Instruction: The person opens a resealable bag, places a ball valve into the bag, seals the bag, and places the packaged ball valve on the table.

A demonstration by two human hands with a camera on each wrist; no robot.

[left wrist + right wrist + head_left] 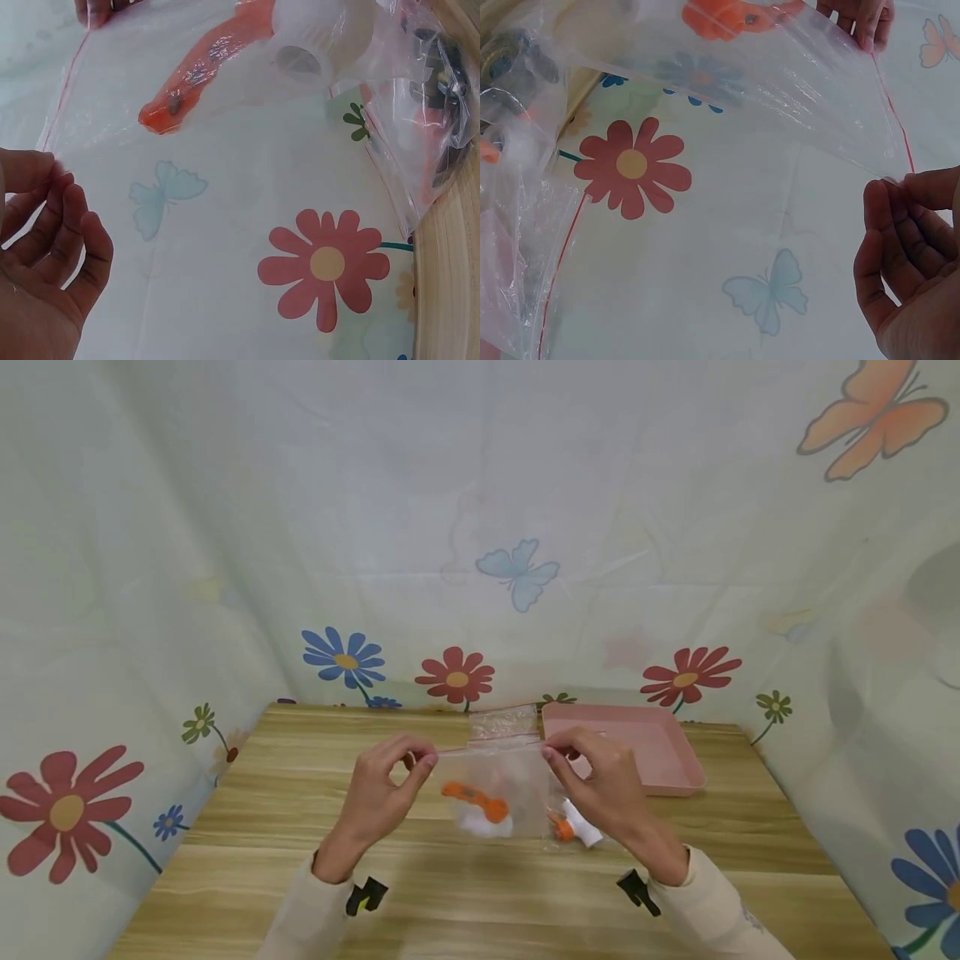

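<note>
A clear zip-lock bag (517, 785) with a red line along its top hangs between both hands. My left hand (390, 785) pinches one top corner between thumb and fingertips. The other top corner is pinched by my right hand (600, 781). Inside the bag are an orange plastic part (474, 800) with a long handle-like arm and a white tubular piece (300, 60). In the left wrist view the orange part (202, 71) lies beside the white tube. The right wrist view shows the bag (780, 90) stretched between the two hands.
A pink tray (678, 752) stands at the back right of the wooden table (300, 827). Left of it lies another clear bag (502, 722). Below my right hand, a further bag holds a white tubular piece (581, 825) with an orange end. A flower-printed curtain surrounds the table.
</note>
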